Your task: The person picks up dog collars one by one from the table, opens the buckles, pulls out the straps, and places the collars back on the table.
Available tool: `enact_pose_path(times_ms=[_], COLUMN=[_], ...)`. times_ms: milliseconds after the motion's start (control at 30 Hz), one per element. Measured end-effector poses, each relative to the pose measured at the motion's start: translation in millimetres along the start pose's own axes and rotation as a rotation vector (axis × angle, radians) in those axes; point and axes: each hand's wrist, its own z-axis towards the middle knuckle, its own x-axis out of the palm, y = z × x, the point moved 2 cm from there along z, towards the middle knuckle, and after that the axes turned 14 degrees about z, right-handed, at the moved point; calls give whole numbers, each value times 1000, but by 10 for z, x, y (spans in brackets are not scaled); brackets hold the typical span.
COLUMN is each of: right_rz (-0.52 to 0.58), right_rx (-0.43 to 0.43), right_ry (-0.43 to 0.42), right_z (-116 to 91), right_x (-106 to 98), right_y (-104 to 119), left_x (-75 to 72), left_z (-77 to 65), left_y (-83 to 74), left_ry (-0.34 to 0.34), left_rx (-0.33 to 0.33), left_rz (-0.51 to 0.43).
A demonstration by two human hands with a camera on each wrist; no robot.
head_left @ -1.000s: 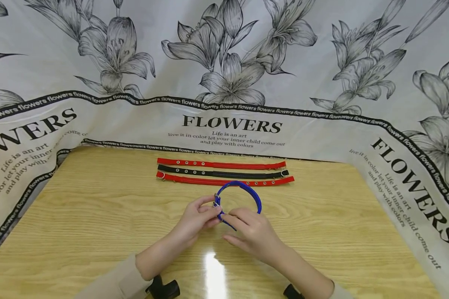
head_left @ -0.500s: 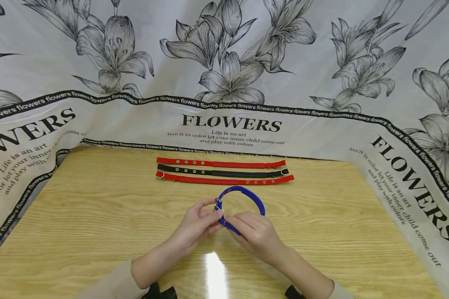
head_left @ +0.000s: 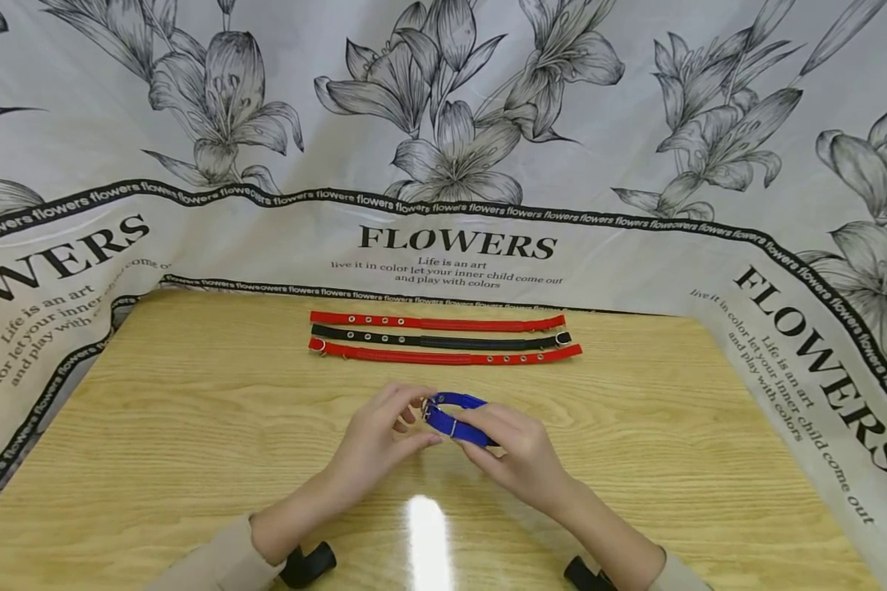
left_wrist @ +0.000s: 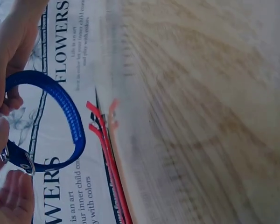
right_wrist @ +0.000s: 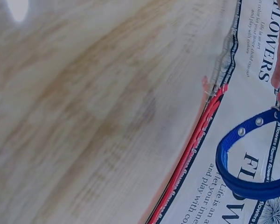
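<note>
A blue pet collar (head_left: 469,428), bent into a loop, is held above the table between both hands. My right hand (head_left: 525,460) pinches the strap near a metal keeper, between thumb and fingers. At the collar's left end, by the metal buckle and ring, my left hand (head_left: 373,443) has its fingers bent round the hardware; the thumb is spread below, near the strap's lower edge. The left wrist view shows the loop of the collar (left_wrist: 77,123) with fingertips at its ring. Eyelets show on the collar (right_wrist: 240,184) in the right wrist view. The fingers partly hide the buckle.
Beyond the hands, two red collars (head_left: 443,323) and a black collar (head_left: 473,341) lie side by side on the wooden table (head_left: 192,427). A flower-printed cloth (head_left: 458,271) hangs behind and at both sides. Black mounts sit at the wrists.
The collar's loop has tilted flatter and narrowed in the head view. The left thumb has moved off the buckle, downwards, and the right hand has taken the strap near the keeper.
</note>
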Motion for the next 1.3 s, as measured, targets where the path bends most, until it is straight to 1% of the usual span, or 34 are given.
enact_pose_path(times_ms=[100,167,233,333,433,533,633,800,1033,1133,1300], right_rz=[86,143,183,221,236,251,256,256,287,290,310], right_rx=[53,96,133,171,172,164,173,175,107,94,144], right_ry=[7,11,12,15,15,13,12,15,25,18,2], right_z=[4,9,15,19,8,5,9,23,62,69,55], right_x=[-6,-13,-18,-18,-10,-3,-9,-22,-30,-32,-25], right_y=[16,23,24,22,24,35,52,93,137,152,171], left_x=[-40,-64,-84,-107,-121,-138,-155,-170,-177,-179,-201], left_z=[3,10,13,11,5,-13,-27,-41,-59,-67,-71], left_y=[-6,-15,-25,-43,-71,-102,-133,-174,-203,-209,-227], left_ry=[-87,-121,-141,-148,-122,-95,-90,-80,-90,-91,-101], left_rx=[136,208,264,317,328,317,318,356,416,431,469], left_rz=[40,40,42,41,34,33,40,59,65,70,123])
